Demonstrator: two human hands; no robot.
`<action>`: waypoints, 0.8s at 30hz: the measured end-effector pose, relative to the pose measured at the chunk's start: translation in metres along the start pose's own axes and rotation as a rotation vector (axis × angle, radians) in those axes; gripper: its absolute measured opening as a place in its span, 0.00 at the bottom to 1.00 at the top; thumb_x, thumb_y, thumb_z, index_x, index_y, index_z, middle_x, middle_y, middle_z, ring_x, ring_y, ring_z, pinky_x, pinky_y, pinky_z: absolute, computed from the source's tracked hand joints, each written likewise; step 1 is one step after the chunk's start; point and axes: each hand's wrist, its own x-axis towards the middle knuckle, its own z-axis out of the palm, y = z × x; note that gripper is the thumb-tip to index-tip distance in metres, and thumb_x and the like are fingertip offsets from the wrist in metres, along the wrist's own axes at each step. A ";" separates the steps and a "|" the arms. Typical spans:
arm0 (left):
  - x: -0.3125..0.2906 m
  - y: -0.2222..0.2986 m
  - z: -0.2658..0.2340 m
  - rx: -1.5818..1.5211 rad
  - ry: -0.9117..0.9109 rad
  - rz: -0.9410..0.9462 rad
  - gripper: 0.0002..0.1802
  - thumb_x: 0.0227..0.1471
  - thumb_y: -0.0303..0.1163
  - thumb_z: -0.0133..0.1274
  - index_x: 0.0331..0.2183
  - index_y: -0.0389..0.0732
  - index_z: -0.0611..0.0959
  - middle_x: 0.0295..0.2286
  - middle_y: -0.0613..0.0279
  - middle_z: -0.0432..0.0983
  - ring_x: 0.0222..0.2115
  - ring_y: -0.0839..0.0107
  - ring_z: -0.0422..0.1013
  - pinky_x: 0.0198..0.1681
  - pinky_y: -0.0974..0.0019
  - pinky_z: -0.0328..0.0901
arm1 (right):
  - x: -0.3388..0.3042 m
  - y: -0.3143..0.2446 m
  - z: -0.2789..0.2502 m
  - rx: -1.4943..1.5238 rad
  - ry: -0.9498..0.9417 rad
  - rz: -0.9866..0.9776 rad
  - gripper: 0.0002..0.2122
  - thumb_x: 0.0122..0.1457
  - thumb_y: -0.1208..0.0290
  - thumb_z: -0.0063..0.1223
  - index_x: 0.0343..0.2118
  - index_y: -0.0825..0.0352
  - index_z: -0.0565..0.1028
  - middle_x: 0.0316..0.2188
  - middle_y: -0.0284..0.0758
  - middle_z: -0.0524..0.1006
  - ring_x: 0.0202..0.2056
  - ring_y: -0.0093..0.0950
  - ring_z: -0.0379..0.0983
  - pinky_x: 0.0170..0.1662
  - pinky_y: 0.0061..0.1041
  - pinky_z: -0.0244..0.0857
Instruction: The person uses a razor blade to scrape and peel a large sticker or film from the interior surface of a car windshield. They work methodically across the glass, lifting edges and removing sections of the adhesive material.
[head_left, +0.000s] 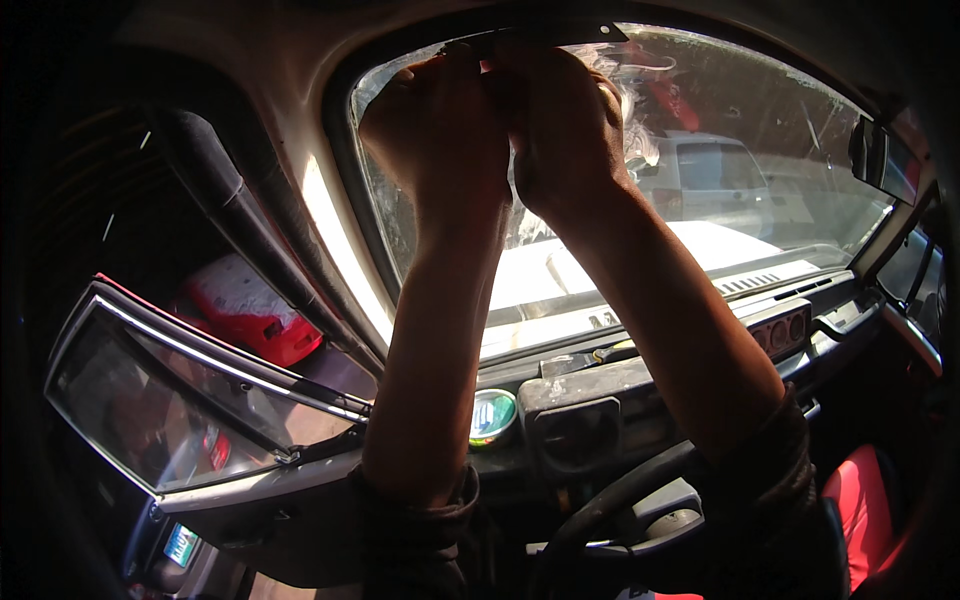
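**Reach to the top of the windshield (805, 215)**

The dash (585, 395) spans 3 to 6 o'clock, the wheel (620, 493) below it at 5. The left hand (435, 130) is raised between 11 and 12, the right hand (568, 130) beside it near 1. A dark strip (585, 34) lies just past 12, at the hands' upper edge, its long axis roughly 9 to 3. Its visible end points to 3; the right hand is nearer that end. Shadow hides each grip: pinching or spread, I cannot tell.
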 end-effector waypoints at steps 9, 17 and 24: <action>-0.001 0.001 -0.003 0.077 0.005 0.051 0.06 0.43 0.26 0.54 0.21 0.32 0.79 0.15 0.61 0.74 0.15 0.79 0.69 0.19 0.75 0.63 | -0.003 -0.002 0.002 -0.041 0.011 -0.004 0.04 0.53 0.71 0.50 0.26 0.65 0.74 0.21 0.30 0.74 0.22 0.19 0.69 0.24 0.17 0.59; 0.001 -0.002 -0.011 0.011 -0.014 -0.012 0.07 0.44 0.25 0.54 0.21 0.31 0.78 0.15 0.62 0.74 0.16 0.80 0.69 0.20 0.76 0.63 | -0.008 0.001 0.003 -0.092 0.038 0.061 0.05 0.52 0.72 0.51 0.25 0.67 0.74 0.22 0.32 0.75 0.22 0.20 0.70 0.25 0.17 0.61; -0.011 -0.014 -0.026 -0.006 -0.035 -0.019 0.08 0.47 0.25 0.53 0.22 0.30 0.78 0.16 0.60 0.74 0.17 0.79 0.69 0.21 0.77 0.63 | -0.017 0.013 -0.009 -0.164 0.014 0.110 0.05 0.52 0.72 0.51 0.25 0.68 0.74 0.19 0.33 0.74 0.20 0.20 0.69 0.24 0.18 0.61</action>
